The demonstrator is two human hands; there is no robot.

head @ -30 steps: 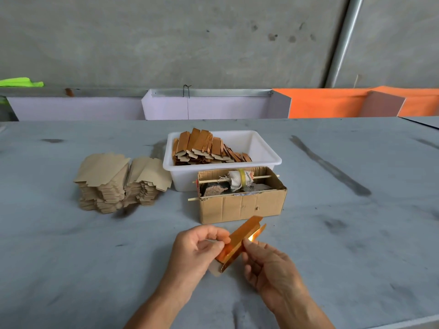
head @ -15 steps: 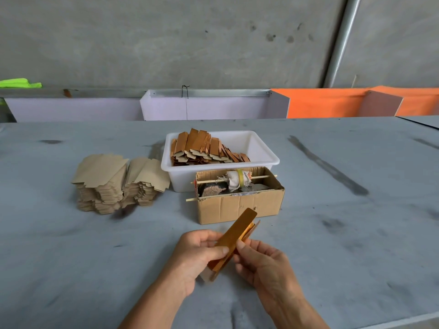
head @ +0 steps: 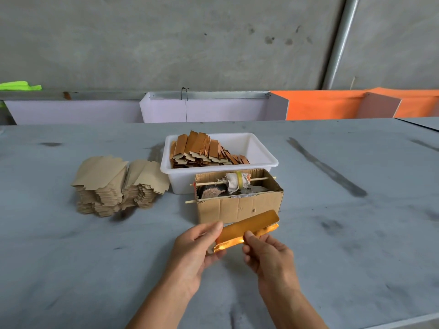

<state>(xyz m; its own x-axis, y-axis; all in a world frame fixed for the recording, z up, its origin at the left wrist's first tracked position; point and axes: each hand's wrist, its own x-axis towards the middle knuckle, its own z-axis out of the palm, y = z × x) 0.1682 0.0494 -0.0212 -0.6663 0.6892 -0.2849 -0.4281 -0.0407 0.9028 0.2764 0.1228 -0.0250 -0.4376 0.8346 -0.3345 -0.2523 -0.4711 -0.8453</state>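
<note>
Head camera showed both hands holding a gold foil card (head: 249, 225) just above the grey surface (head: 344, 245), close in front of a cardboard box (head: 240, 207). The left hand (head: 192, 248) gripped the card's left end, fingers (head: 212, 227) curled round it. The right hand (head: 268, 255) pinched its lower edge near the middle. Behind the box stood a white tub (head: 261, 160) of folded gold pieces (head: 204, 150), and a stack of tan blanks (head: 114, 184) lay to the left.
</note>
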